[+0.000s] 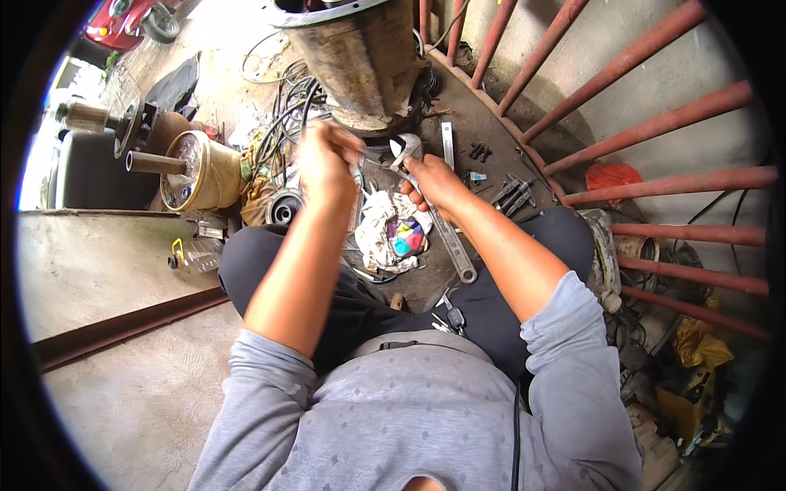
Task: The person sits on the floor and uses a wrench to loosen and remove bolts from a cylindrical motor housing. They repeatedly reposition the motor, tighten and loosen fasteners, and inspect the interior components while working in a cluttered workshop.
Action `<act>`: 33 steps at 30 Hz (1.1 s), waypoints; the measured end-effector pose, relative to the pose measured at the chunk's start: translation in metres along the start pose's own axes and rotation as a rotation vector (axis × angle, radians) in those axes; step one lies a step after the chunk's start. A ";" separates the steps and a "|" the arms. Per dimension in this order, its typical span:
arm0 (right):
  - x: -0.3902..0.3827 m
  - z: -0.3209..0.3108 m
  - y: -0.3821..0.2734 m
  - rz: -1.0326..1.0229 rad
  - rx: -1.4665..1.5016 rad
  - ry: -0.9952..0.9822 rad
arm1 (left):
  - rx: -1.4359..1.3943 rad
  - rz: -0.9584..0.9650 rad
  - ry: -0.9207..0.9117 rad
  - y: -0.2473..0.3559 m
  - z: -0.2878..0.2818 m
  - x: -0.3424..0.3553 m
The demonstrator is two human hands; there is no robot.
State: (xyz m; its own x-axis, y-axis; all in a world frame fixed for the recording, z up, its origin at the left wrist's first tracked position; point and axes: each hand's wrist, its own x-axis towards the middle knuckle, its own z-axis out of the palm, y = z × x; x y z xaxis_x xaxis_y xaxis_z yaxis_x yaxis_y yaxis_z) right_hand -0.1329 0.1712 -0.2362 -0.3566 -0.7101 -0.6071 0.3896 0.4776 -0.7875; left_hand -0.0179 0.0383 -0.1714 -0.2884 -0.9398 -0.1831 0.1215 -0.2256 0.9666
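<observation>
My right hand (430, 184) grips a large adjustable wrench (454, 254), its jaw at the top beside the base of a tall, dirty metal housing (359, 78). My left hand (326, 164), smeared by motion, is curled just left of the wrench jaw; what its fingers hold is too blurred to make out. Beneath my hands lies a crumpled white cloth with a colourful patch (377, 225). A metal bar (448, 147) and several tools (512, 195) lie to the right, and a dark round part (285, 211) sits to the left.
Red railings (671, 180) curve along the right. Coiled hoses (291, 106) lie behind my left hand. At left are a bucket (205, 168), a machine part with a pipe (151, 162) and a plastic bottle (196, 255). A red vehicle (115, 24) stands beyond. Keys (454, 319) lie by my lap.
</observation>
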 end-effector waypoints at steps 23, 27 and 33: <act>0.017 -0.029 -0.028 0.151 -0.100 -0.119 | -0.228 -0.341 -0.175 -0.116 0.022 0.009; 0.034 -0.042 -0.049 0.157 -0.159 -0.304 | -0.308 -0.228 -0.136 -0.109 0.029 -0.002; 0.025 -0.022 -0.029 0.088 -0.087 -0.180 | -0.291 -0.205 -0.026 -0.104 0.034 -0.005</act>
State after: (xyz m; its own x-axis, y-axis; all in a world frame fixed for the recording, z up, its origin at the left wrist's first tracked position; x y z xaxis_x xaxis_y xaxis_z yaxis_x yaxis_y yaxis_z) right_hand -0.1718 0.1509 -0.2308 -0.1638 -0.7410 -0.6513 0.3353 0.5791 -0.7431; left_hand -0.0618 0.0755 -0.2648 -0.3585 -0.8612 -0.3602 0.3231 -0.4765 0.8177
